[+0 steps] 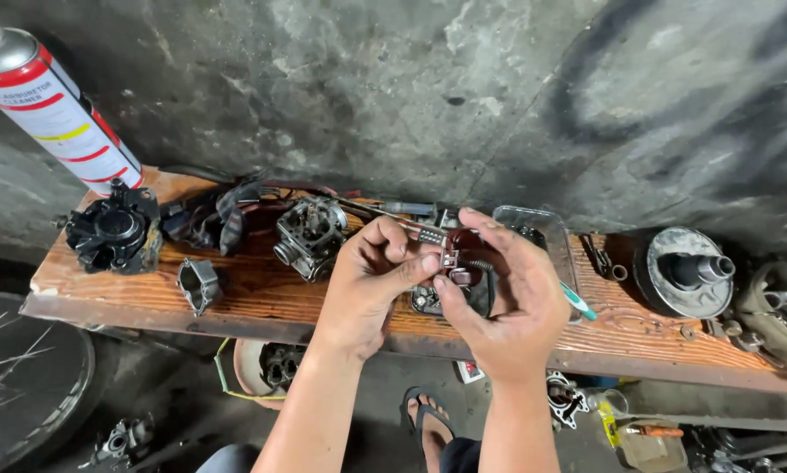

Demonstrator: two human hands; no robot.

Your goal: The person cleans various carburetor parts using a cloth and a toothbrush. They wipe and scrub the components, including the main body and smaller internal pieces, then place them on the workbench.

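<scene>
Seemingly mid-way through fiddly hand work on a carburetor, the head view looks down on two bare hands meeting over a wooden plank that serves as the tabletop (236, 293). Left hand (372, 271) is pinched shut, thumb and forefinger grasping a small metal part (450, 260) with a thin spring beside it; right hand (507, 302) curls around from the right, its fingertips gripping the same little piece from below. That part sits in the air just above the plank's middle, over a dark flat piece lying on the wood, in front of a clear plastic tray (547, 229).

Left of the hands a bare carburetor body (310, 235) rests on the plank, with a small metal collar (198, 283) nearer and a black brake caliper (113, 232) at the far left end. A red-and-white spray can (48, 105) leans in from the upper left corner. To the right stands a round grey housing (682, 271) with a stub shaft, and a teal-handled tool (577, 302) pokes out behind the right hand. Behind everything is a stained concrete wall; below, a sandalled foot (428, 420) and scattered parts on the floor.

Judging by the two-handed pinch, the step is seating or aligning the tiny piece; any next move would call for steady fingers and keeping the spring from slipping away.
</scene>
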